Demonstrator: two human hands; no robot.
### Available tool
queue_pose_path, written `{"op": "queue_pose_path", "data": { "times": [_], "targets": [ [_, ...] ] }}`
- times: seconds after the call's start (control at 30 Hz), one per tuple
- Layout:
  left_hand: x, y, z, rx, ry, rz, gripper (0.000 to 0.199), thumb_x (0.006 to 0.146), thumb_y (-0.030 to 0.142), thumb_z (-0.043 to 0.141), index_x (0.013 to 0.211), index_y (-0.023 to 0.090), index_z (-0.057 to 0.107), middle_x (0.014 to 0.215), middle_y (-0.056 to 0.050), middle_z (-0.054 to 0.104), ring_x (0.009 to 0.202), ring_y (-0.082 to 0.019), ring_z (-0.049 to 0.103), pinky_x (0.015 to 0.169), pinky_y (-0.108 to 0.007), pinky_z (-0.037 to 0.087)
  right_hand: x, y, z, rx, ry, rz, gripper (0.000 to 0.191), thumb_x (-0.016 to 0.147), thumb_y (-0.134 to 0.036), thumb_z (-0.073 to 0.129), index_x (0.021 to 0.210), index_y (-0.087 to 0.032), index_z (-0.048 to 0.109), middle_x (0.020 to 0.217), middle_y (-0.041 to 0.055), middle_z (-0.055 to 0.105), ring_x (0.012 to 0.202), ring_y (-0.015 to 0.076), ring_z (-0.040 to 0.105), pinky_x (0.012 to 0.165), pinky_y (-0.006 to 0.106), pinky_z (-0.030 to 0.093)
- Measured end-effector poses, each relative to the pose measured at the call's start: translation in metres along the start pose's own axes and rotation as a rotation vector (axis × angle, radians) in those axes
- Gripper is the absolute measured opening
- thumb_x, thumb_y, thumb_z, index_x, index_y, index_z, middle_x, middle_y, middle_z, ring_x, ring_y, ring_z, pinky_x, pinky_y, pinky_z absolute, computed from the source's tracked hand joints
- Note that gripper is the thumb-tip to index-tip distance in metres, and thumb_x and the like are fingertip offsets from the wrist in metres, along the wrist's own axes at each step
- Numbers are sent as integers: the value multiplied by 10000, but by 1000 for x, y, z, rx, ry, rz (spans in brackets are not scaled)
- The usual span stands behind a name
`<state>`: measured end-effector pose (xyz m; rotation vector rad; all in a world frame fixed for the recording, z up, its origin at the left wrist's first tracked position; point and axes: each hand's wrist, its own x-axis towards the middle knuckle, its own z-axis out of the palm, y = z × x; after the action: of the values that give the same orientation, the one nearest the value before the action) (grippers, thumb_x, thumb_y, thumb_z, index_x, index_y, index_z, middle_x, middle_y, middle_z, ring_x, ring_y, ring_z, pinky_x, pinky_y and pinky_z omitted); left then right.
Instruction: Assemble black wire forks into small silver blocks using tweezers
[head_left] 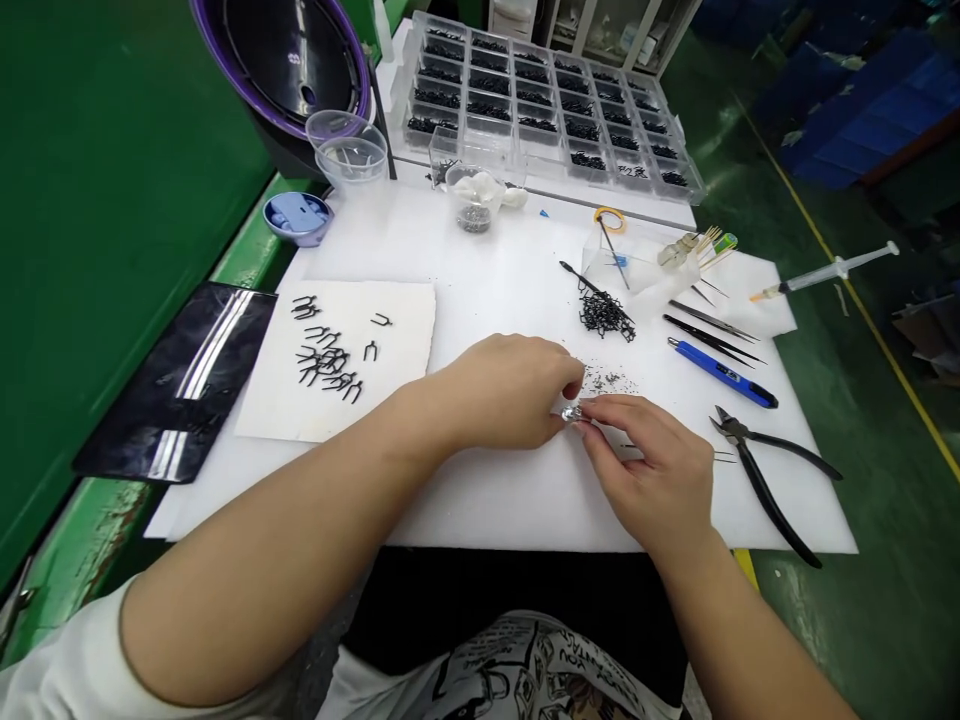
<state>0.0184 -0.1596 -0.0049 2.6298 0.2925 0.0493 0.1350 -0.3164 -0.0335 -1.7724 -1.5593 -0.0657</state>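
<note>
A small shiny silver-coloured piece [571, 412] is pinched between my two hands, low over the white foam sheet. The fingers of my left hand [517, 390] curl closed at its left side. From the right, my right hand [649, 455] grips it between thumb and forefinger. Its exact kind is too small to tell. Tiny dark bits [609, 380] lie scattered just beyond my fingertips, and behind them is a heap of small black wire-like parts [606, 315]. Thin needle-like rods stick out from under my right hand.
Several black forked parts [330, 360] lie on a white card [274, 415] at left. On the right are diagonal cutters [739, 430], a blue pen-like tool [724, 373], tweezers [712, 340] and a syringe [825, 272]. A compartment box [551, 110] stands at the back, near plastic cups [349, 160].
</note>
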Motion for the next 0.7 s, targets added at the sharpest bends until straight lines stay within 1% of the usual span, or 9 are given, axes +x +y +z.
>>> {"op": "queue_pose_path", "data": {
  "times": [0.13,0.3,0.4,0.57,0.7],
  "targets": [
    [1,0,1,5,4,-5,112,791,267,602,880,225,656,925,4,699,762,-183,601,594,-316,378,-1,2,-1,-35,-4,-23,160,834,-111,703,961,-209,703,965,22,746,881,142,704,786,254,608],
    [2,0,2,-6,-6,-27,112,787,256,601,867,236,677,908,6,707,770,-190,607,614,-322,395,0,2,-1,-70,-20,-42,160,828,-109,717,965,-190,711,991,28,746,894,128,704,813,229,609],
    [4,-1,3,-21,-24,-52,110,788,265,608,850,249,697,878,2,710,764,-191,610,604,-314,383,0,1,-1,-61,-45,-44,147,829,-96,711,945,-186,721,994,35,741,870,124,705,808,231,612],
    [6,-3,5,-36,-29,-71,102,791,296,627,833,268,715,816,7,708,694,-173,587,572,-297,344,1,1,-1,-29,-57,-12,115,843,-102,696,896,-198,730,953,37,737,802,129,708,742,243,619],
    [6,-6,7,-31,-10,-68,114,795,303,618,840,268,716,804,7,705,685,-171,581,571,-294,337,2,1,0,-19,-55,-28,110,849,-94,685,890,-187,725,941,46,737,837,134,705,769,251,601]
  ]
}}
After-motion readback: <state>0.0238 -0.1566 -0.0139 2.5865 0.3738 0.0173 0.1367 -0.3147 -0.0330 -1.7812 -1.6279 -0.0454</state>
